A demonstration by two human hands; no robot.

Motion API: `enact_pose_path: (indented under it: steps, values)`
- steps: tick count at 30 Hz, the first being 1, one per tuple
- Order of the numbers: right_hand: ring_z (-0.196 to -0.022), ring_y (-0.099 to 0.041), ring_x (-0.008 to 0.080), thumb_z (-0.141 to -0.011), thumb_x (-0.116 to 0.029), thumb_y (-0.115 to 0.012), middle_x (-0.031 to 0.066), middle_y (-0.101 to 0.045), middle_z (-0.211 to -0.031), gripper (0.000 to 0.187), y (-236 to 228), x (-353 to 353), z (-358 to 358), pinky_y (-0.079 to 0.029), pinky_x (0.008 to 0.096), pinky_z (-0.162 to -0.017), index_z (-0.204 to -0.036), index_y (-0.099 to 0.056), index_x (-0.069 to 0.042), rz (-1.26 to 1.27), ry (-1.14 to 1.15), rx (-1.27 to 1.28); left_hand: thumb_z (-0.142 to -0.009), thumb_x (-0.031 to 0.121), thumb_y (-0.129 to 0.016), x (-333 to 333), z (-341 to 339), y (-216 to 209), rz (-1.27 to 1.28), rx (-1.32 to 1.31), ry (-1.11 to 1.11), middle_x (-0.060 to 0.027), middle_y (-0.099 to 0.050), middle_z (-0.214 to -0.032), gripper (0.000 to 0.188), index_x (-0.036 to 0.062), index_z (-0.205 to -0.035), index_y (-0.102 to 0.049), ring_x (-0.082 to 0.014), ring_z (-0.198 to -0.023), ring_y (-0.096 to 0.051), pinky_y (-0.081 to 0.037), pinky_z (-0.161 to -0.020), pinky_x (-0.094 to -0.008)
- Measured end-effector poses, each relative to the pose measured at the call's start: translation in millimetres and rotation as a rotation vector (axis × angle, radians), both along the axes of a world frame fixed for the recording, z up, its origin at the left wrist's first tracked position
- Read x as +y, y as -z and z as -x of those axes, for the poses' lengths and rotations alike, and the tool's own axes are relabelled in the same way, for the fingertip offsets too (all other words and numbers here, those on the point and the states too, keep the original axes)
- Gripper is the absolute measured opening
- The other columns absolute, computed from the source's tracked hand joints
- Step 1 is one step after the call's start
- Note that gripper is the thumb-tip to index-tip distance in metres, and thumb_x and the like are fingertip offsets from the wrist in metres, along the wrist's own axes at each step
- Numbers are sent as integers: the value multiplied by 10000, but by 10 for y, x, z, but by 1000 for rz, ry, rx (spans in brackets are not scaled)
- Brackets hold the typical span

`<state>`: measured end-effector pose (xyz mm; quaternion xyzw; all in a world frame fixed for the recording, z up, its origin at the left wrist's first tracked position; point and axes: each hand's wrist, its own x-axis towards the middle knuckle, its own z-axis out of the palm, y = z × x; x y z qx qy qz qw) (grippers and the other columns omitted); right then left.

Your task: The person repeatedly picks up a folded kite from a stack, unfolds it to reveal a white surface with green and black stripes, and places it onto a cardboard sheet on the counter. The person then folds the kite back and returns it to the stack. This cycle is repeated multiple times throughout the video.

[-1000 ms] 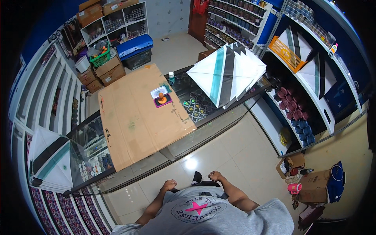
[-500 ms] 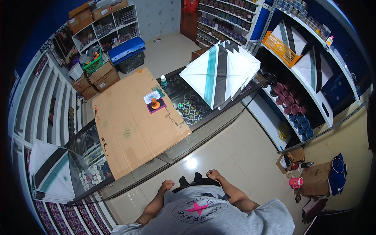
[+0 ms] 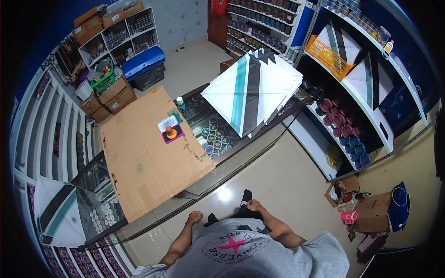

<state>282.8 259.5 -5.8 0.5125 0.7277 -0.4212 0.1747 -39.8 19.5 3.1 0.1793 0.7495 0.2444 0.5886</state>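
Note:
My left hand (image 3: pixel 195 217) hangs beside my body with its fingers loosely curled and no object visible in it. On the other side, my right hand (image 3: pixel 253 205) is curled the same way near my leg, also with nothing to be seen in it. Neither touches the glass counter in front of me. A flat cardboard sheet (image 3: pixel 143 171) covers part of the counter. On it lies an open stamp pad (image 3: pixel 168 124), with an orange-handled stamp (image 3: pixel 171 133) standing on it. A small bottle (image 3: pixel 181 104) stands beside the sheet.
A stack of white kites with teal and black stripes (image 3: pixel 259 92) lies at the counter's right; another kite stack (image 3: pixel 60 211) sits at its left end. Shelves with kites and an orange basket (image 3: pixel 327 56) line the right. Cardboard boxes (image 3: pixel 371 213) stand on the floor at right.
My view has shifted, so the counter and its contents sit further left in the picture. My feet have stepped, one now further forward. Both hands stay low and curled.

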Motion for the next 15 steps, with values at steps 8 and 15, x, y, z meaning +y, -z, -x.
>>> enact_pose_path:
  steps: [8,15]
  values:
    - [-868,-680,210,-757,-304,-657,76,-730,-910,278,-190,866,-273,-527,314,-834,-941,-728,-108,34,53,103,-863,200,-631,901,-396,-22,-6,121,104,-38,-720,-881,186,93,-981,-728,-134,-734,-654,-528,-701,-289]
    - [-736,-673,165,-772,-267,-654,64,-714,-826,231,-227,1515,-691,-547,310,-702,-912,-717,-94,55,64,83,-879,238,-605,1760,-799,89,-63,144,200,-85,-726,-1017,235,109,-1034,-724,-194,-951,-673,-514,-858,-312]
